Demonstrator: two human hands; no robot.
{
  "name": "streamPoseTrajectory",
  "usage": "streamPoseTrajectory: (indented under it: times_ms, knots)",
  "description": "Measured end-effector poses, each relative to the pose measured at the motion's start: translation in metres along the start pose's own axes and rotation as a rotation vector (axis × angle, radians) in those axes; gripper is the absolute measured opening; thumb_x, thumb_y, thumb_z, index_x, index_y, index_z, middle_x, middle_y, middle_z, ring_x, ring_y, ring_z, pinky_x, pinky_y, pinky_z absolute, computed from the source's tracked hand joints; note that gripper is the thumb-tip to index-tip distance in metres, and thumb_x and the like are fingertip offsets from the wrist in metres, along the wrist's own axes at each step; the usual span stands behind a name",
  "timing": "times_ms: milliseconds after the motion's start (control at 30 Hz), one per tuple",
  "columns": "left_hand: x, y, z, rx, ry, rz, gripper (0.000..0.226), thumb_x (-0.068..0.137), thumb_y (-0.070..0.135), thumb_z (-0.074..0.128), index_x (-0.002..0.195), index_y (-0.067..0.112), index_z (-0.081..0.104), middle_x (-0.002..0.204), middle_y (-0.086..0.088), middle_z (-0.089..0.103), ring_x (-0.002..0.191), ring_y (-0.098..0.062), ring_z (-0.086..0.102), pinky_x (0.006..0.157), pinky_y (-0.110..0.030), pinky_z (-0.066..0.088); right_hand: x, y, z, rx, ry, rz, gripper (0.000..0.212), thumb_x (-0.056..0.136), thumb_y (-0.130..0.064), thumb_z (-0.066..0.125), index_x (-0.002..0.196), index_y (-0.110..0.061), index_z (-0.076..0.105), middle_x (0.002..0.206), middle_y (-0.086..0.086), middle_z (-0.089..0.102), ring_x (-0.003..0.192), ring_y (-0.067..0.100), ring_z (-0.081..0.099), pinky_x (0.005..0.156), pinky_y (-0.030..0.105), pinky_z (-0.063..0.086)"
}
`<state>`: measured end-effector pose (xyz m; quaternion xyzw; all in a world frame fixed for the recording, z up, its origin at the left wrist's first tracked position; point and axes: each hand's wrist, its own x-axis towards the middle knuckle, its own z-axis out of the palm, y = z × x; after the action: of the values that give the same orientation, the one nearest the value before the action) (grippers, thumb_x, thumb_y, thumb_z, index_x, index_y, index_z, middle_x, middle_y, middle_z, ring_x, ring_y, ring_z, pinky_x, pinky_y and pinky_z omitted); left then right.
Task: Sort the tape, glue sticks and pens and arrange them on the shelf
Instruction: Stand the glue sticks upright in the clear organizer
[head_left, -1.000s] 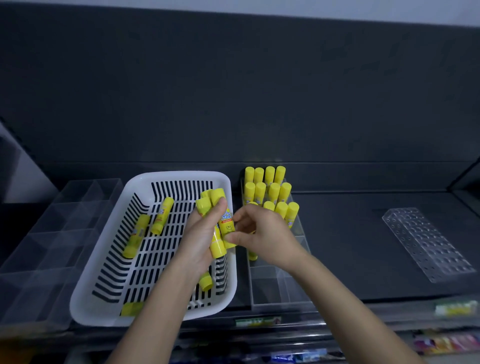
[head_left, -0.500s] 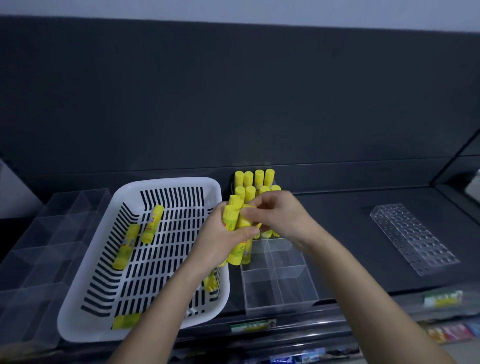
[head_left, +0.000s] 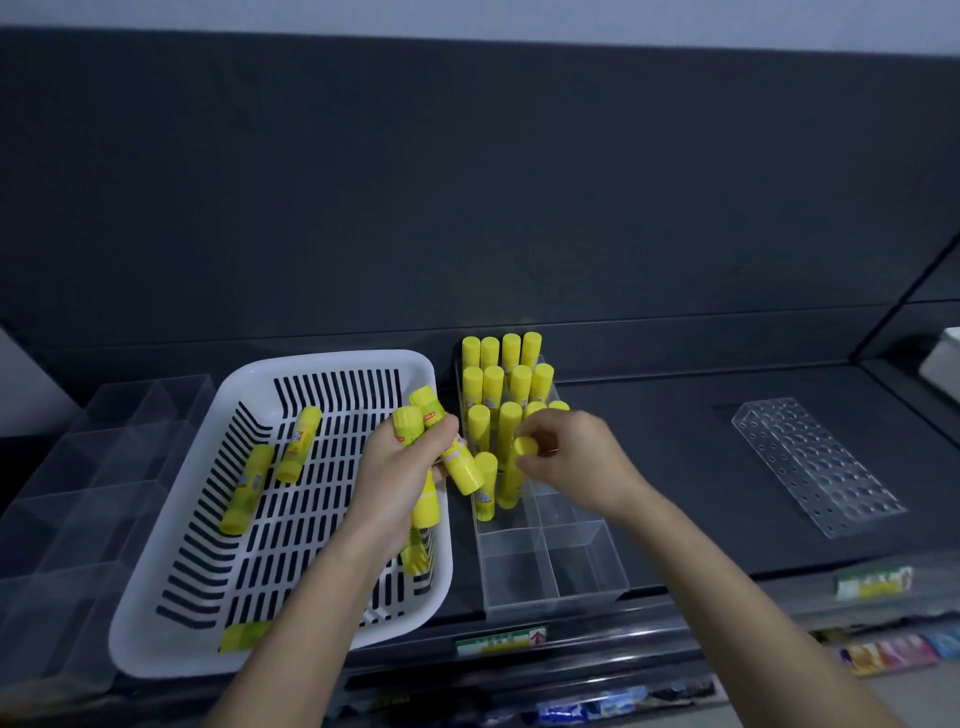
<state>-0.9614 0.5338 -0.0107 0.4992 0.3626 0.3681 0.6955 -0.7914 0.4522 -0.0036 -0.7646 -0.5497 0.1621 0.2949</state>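
Dark shelving (head_left: 665, 467) backs and carries everything we work on, and the white basket (head_left: 332, 359) on it serves as our landmark. Just right of the basket stands the clear divided organizer (head_left: 587, 566), its far compartments packed with upright glue sticks (head_left: 501, 384). Inside the basket, toward its left side, loose sticks (head_left: 298, 441) lie flat.

We judge these sticks to be light, rigid plastic cylinders with smooth, rather slippery skins. They are hardly fragile, but they are apt to roll and to slide out of a bundle. We think they are best pinched at the cap or taken round the barrel, one at a time, so that each goes in upright.

Our left hand (head_left: 400, 467), over the basket's right rim, is clenched round a bundle of sticks (head_left: 462, 465), with several poking out above and below the fist. A looser hold would likely shed one. Our right hand (head_left: 571, 457), just right of the basket over the organizer, pinches the cap end of a single stick (head_left: 515, 475) between thumb and fingertips. That stick is nearly upright, its foot down among the standing ones. We cannot tell whether the foot already rests on the compartment floor.
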Motion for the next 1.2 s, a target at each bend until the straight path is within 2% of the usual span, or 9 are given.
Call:
streamPoseTrajectory:
  times_ms: [167,267,367,467,600,767,867,967,1200]
  knots:
    - [-0.005,0.002,0.0,-0.042,-0.017,0.034,0.003,0.088,-0.003,0.062,0.088,-0.002,0.059,0.065,0.0,0.068,0.061,-0.011,0.068,0.057,-0.019,0.053,-0.005,0.002,0.015,-0.07,-0.05,-0.105,0.019,0.077,-0.007,0.063,0.093,-0.016,0.067,0.086,-0.008,0.057,0.079,0.013,0.055,0.066,0.019,0.041]
    - [-0.006,0.002,-0.001,-0.093,-0.009,0.008,0.012,0.086,-0.006,0.062,0.097,-0.011,0.059,0.077,-0.008,0.072,0.075,-0.018,0.072,0.063,-0.023,0.056,-0.004,0.002,0.013,-0.077,-0.053,-0.101,0.021,0.079,-0.01,0.065,0.098,-0.016,0.066,0.092,-0.005,0.057,0.086,0.015,0.055,0.072,0.023,0.044]
    - [-0.006,0.002,0.0,-0.141,0.023,-0.024,0.022,0.085,-0.006,0.062,0.105,-0.015,0.057,0.098,-0.024,0.069,0.088,-0.026,0.072,0.067,-0.028,0.058,-0.007,-0.001,0.008,-0.062,-0.053,-0.118,0.04,0.077,-0.02,0.073,0.116,-0.018,0.062,0.106,-0.002,0.057,0.096,0.013,0.052,0.079,0.022,0.041]
    - [-0.005,0.004,0.007,-0.218,0.003,-0.03,0.01,0.086,-0.005,0.062,0.095,-0.007,0.061,0.099,-0.026,0.069,0.095,-0.031,0.07,0.07,-0.03,0.058,-0.011,-0.008,0.004,-0.004,-0.056,-0.191,0.051,0.073,-0.027,0.077,0.121,-0.023,0.059,0.111,-0.006,0.06,0.1,0.009,0.05,0.084,0.021,0.04]
    - [-0.004,0.008,0.022,-0.282,-0.05,-0.025,0.004,0.088,-0.004,0.059,0.089,-0.002,0.063,0.096,-0.023,0.071,0.094,-0.032,0.07,0.071,-0.032,0.058,-0.017,-0.011,0.005,0.123,0.01,-0.212,0.04,0.076,-0.03,0.076,0.113,-0.025,0.062,0.098,-0.017,0.061,0.092,0.004,0.053,0.08,0.019,0.043]
    - [-0.001,0.008,0.026,-0.193,-0.107,-0.013,0.013,0.091,0.009,0.061,0.101,0.001,0.064,0.1,-0.015,0.073,0.095,-0.025,0.071,0.073,-0.031,0.059,-0.018,-0.005,-0.004,0.41,0.22,-0.14,0.015,0.084,-0.02,0.07,0.096,-0.024,0.064,0.083,-0.011,0.066,0.072,0.004,0.058,0.066,0.022,0.049]
    - [0.0,0.004,0.025,-0.036,-0.026,-0.005,0.015,0.092,0.024,0.062,0.093,0.009,0.065,0.082,-0.004,0.073,0.072,-0.013,0.07,0.058,-0.023,0.054,-0.015,0.0,-0.018,0.604,0.401,-0.038,0.005,0.082,-0.017,0.07,0.083,-0.021,0.065,0.069,-0.004,0.065,0.06,0.003,0.053,0.056,0.018,0.044]
    - [0.002,0.0,0.023,0.117,0.007,0.036,0.027,0.094,0.037,0.056,0.087,0.012,0.06,0.062,0.002,0.059,0.055,-0.011,0.054,0.051,-0.024,0.046,-0.013,0.009,-0.029,0.62,0.498,0.037,0.007,0.078,-0.02,0.069,0.074,-0.021,0.063,0.056,-0.013,0.055,0.052,0.0,0.043,0.051,0.011,0.037]
    - [0.005,-0.002,0.023,-0.038,0.002,-0.042,0.021,0.098,0.03,0.048,0.095,0.014,0.06,0.07,-0.001,0.061,0.06,-0.012,0.057,0.05,-0.024,0.048,-0.015,0.03,-0.018,0.223,0.232,0.096,0.01,0.075,-0.018,0.07,0.07,-0.02,0.062,0.05,-0.013,0.052,0.048,0.0,0.045,0.045,0.011,0.034]
